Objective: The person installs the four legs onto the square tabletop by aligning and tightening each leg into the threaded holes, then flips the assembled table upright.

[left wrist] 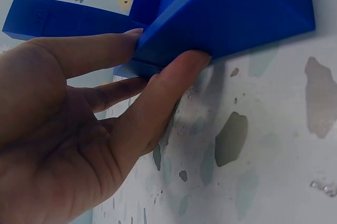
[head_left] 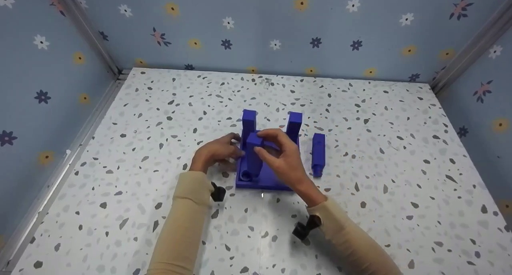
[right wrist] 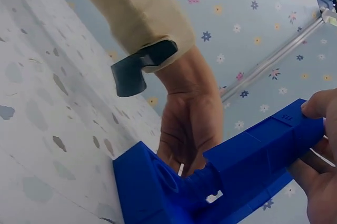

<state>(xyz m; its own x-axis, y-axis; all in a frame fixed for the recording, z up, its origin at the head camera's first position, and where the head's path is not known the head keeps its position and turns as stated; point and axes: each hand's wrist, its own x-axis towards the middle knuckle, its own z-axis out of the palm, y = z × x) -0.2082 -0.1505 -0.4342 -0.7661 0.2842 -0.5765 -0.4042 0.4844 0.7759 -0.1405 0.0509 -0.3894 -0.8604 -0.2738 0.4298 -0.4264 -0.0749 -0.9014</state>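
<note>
Because its threaded end presumably has to face the round blue socket (head_left: 246, 175) in a flat blue plastic-looking base (head_left: 272, 182), a square blue plastic-looking post (head_left: 254, 157) is pinched between thumb and fingers of the right hand (head_left: 283, 157), left of its palm. The left hand (head_left: 218, 151), fingers loosely extended, touches the base's left side, seemingly steadying it.

I see the left forearm (head_left: 179, 227) and the right forearm (head_left: 352, 237) stretched forward, slanting toward each other; the left hand (head_left: 219, 151) has its fingers (left wrist: 92, 53) loosely bent, tips somewhat apart; the right hand (head_left: 285, 155) makes a pinch, with thumb (head_left: 266, 156) and bent forefinger (head_left: 273, 133) opposed.
</note>
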